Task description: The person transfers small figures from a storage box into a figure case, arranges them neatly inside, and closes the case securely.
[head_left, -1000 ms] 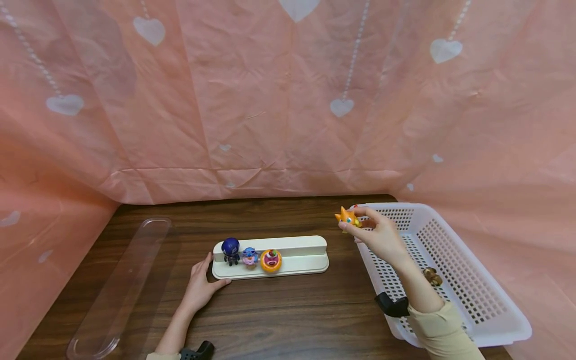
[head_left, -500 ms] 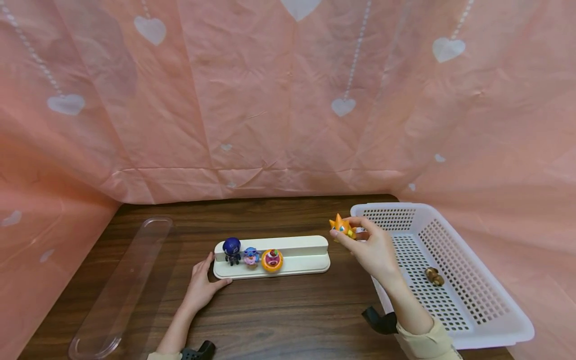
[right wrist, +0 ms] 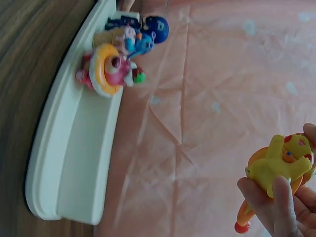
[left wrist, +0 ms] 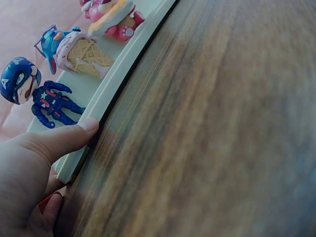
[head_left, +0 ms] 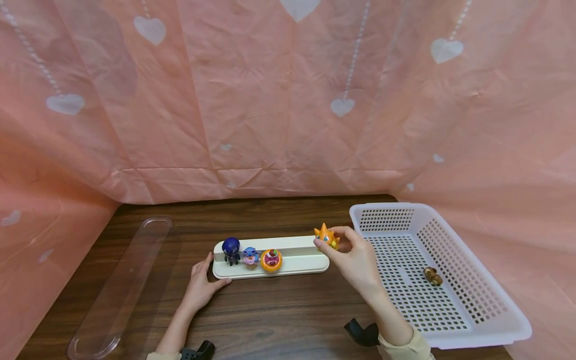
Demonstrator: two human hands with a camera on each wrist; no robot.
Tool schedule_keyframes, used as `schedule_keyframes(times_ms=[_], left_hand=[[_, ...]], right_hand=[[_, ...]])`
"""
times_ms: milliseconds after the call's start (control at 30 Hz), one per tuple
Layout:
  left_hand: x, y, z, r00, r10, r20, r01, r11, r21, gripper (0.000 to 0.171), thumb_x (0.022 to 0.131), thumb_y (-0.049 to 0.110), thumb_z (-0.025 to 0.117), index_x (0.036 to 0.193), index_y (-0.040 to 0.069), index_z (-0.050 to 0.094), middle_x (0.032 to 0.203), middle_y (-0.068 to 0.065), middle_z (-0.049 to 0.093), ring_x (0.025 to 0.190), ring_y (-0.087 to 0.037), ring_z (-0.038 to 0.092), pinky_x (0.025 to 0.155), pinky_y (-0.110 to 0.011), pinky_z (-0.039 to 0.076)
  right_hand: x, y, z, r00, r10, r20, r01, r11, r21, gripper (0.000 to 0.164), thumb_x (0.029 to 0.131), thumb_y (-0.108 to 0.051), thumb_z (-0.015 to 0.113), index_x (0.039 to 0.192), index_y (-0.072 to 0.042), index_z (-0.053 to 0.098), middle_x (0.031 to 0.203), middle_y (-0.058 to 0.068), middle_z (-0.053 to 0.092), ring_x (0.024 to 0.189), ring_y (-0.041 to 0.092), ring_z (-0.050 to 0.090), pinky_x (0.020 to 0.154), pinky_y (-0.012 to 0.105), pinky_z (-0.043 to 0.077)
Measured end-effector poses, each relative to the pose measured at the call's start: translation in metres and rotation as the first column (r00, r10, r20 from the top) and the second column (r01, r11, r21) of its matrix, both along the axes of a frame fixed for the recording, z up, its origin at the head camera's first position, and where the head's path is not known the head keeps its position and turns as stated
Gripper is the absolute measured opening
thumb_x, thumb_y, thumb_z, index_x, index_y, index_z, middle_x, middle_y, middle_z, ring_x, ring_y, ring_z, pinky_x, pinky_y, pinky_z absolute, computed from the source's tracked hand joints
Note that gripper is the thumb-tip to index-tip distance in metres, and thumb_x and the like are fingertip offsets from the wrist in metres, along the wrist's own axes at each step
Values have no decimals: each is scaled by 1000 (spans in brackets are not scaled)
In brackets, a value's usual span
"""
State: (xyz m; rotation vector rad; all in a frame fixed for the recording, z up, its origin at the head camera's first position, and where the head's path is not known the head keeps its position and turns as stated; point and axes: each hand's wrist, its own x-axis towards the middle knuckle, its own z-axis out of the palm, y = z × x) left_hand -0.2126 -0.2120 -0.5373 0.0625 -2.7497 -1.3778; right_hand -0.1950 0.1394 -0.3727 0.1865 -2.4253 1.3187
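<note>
My right hand (head_left: 357,260) pinches a yellow figurine (right wrist: 274,168) with an orange spiky hood and an orange tail, held above the right end of a white two-step display stand (head_left: 303,265). My left hand (head_left: 201,287) grips the stand's left end, its thumb (left wrist: 74,138) on the front edge and its fingers at the side. Standing on the left half of the stand are a blue-helmeted figurine (left wrist: 52,101), a blue figurine with an ice-cream cone (left wrist: 79,52) and a pink bear figurine in an orange ring (right wrist: 111,71).
A white perforated basket (head_left: 499,305) stands at the right with a small brown figurine (head_left: 433,276) inside. On the left of the dark wooden table (head_left: 270,320) lies a long clear plastic cover (head_left: 118,295). A pink heart-print cloth (head_left: 288,115) hangs behind.
My right hand has carried the yellow figurine leftward and slightly down from the basket's edge to over the stand's right end. My left hand has stayed in place.
</note>
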Motion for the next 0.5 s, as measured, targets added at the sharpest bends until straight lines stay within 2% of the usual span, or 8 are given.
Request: schedule_keyframes(times_ms=[133,367,500], left_hand=[[0,0,1,1000,-2,1,2,1000,-1,100,79,26,83,150,-11,23,148,-34,33,136,-43,24,110,-59,26],[0,0,2,1000,-4,6,4,1000,-4,101,79,27,83,150,-11,22,148,-35,33,136,-43,24,110,-60,26],[0,0,2,1000,-4,7,4,1000,-6,102,79,29,83,151,-10,22,148,-35,32,136,-44,24,110,-60,26]], right_hand=[[-1,-8,-8,999,15,47,-13,999,-43,32,76,-29,85,98,-10,70,86,6,66,60,7,63,46,22,40],[-4,-24,-29,1000,-22,-9,22,1000,13,34,79,-27,83,98,-6,66,79,6,68,59,12,61,48,22,44],[-8,-32,-43,999,-25,-35,27,999,39,34,81,-28,82,97,-4,64,82,6,66,59,9,60,49,21,46]])
